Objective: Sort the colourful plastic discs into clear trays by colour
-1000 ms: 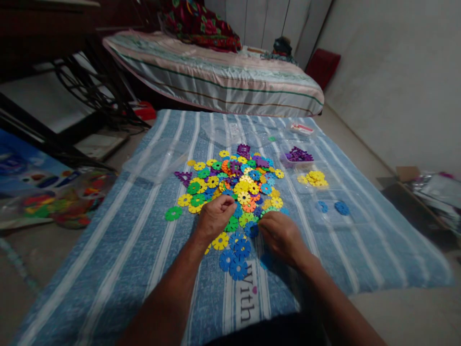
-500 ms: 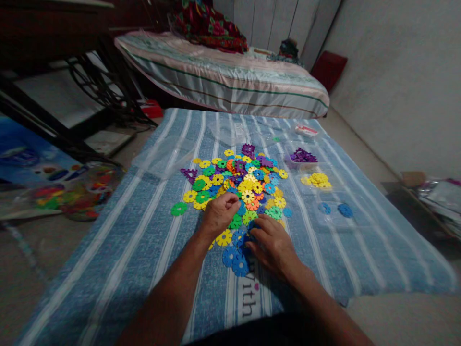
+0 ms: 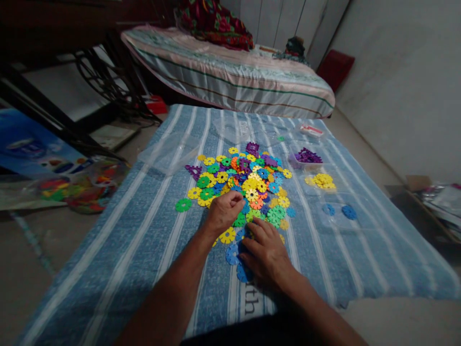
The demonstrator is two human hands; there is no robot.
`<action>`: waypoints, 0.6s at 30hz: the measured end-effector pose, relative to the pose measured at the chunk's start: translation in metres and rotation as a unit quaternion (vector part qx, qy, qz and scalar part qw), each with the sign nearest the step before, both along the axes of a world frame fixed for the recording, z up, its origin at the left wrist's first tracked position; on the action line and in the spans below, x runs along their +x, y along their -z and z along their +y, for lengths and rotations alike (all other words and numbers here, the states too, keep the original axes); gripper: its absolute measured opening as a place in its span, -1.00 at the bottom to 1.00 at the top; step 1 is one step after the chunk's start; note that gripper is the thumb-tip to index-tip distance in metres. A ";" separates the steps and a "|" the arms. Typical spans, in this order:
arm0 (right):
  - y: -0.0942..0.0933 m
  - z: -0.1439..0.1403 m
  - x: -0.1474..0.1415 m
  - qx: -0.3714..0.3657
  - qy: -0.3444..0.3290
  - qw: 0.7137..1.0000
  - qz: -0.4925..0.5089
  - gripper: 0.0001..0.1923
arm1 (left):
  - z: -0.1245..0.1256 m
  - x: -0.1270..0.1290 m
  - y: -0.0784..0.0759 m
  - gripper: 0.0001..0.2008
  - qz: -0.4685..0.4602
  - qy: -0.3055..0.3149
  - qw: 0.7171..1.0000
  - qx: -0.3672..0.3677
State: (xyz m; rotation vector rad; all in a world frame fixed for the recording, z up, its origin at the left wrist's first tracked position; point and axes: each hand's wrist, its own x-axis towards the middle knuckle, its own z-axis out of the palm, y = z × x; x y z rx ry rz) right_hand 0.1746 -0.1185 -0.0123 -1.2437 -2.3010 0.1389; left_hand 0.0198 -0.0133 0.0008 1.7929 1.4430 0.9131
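Observation:
A heap of colourful plastic snowflake discs [image 3: 252, 193] lies on the striped cloth. My left hand [image 3: 225, 209] is closed over the near side of the heap, thumb against curled fingers; anything inside is hidden. Close to its right, my right hand [image 3: 268, 250] reaches over several blue discs [image 3: 233, 254] at the near edge, fingers apart and touching them. Its palm side is hidden, and it partly covers another blue disc [image 3: 242, 273]. A yellow disc [image 3: 227, 235] lies between the two hands, and green discs [image 3: 239, 220] lie just beyond.
On the right stand clear boxes holding purple pieces [image 3: 309, 155], yellow discs [image 3: 324, 181] and blue discs [image 3: 349, 212]. Clear plastic lids [image 3: 169, 153] lie at the back left. Beyond the cloth-covered table [image 3: 144, 230] is a bed [image 3: 230, 79]; a treadle stand [image 3: 104, 77] is at left.
My right hand has moved slightly left and down, covering more of the blue discs. My left hand stays closed in the same place over the heap. The view has shifted slightly.

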 end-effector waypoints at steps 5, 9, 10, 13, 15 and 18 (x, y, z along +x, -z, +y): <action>-0.004 -0.008 0.032 0.042 0.078 0.996 0.023 -0.85 | 0.000 0.000 -0.001 -0.83 -0.004 0.001 1.000 0.001; -0.001 -0.014 0.052 0.034 0.166 0.984 -0.054 -0.81 | 0.000 0.000 -0.001 -0.84 -0.004 0.005 1.000 0.000; 0.000 -0.016 0.055 0.023 0.173 0.982 -0.069 -0.80 | 0.000 0.000 -0.001 -0.84 -0.003 0.005 1.000 -0.002; 0.002 -0.018 0.057 0.002 0.170 0.983 -0.072 -0.87 | 0.001 -0.001 0.000 -0.84 -0.002 0.002 1.000 -0.003; 0.002 -0.016 0.058 -0.007 0.159 0.986 -0.050 -0.90 | 0.002 -0.001 0.000 -0.84 0.000 0.000 1.000 -0.001; -0.001 -0.011 0.061 -0.023 0.128 0.991 -0.011 -0.92 | 0.002 -0.001 0.001 -0.83 0.003 0.000 1.000 0.005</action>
